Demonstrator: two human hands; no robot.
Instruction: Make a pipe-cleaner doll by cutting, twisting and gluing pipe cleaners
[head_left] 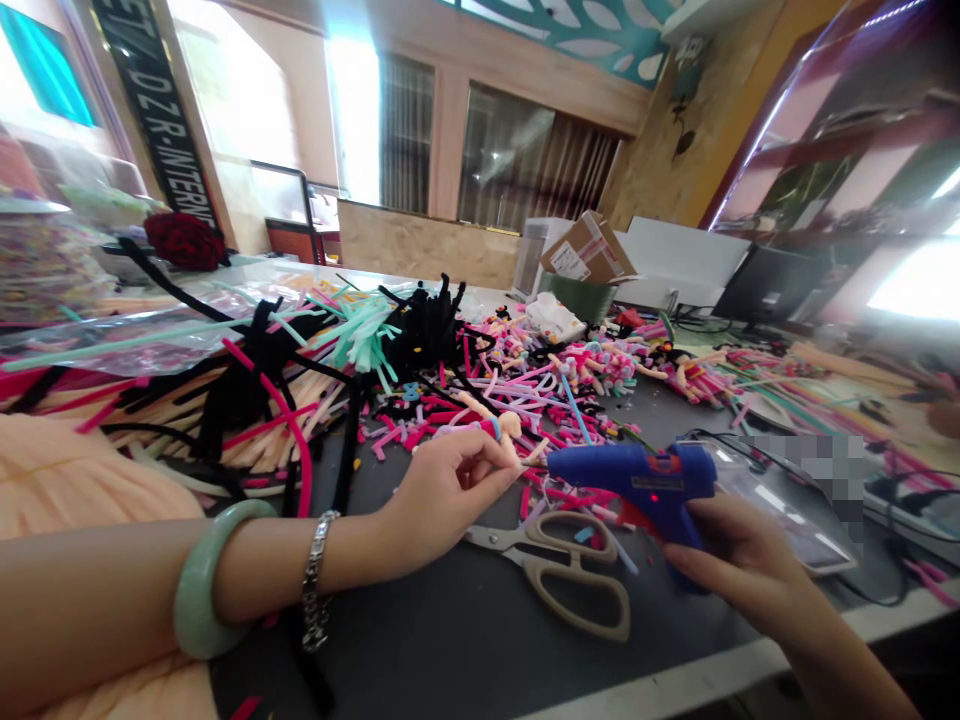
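My left hand [454, 485] is closed in a pinch on a small pipe-cleaner figure [510, 428], cream-coloured on top with pink and blue fuzzy parts. Part of the figure is hidden behind my fingers. In my right hand [739, 555] is a blue hot glue gun [630, 472], its handle wrapped by my fingers and a small red light showing on its body. The gun points left, and its metal nozzle meets or nearly meets my left fingertips; I cannot tell if it touches the figure. Beneath both hands lie scissors [574, 570] with beige handles, blades toward the left.
Pink and purple pipe-cleaner pieces [540, 390] cover the middle of the grey table [420, 650]. Long black pipe cleaners [427, 330] and mint ones [364, 325] lie at the left and back. Behind stands a cardboard box [589, 250]. A clear-cased device [787, 510] lies at right near cables.
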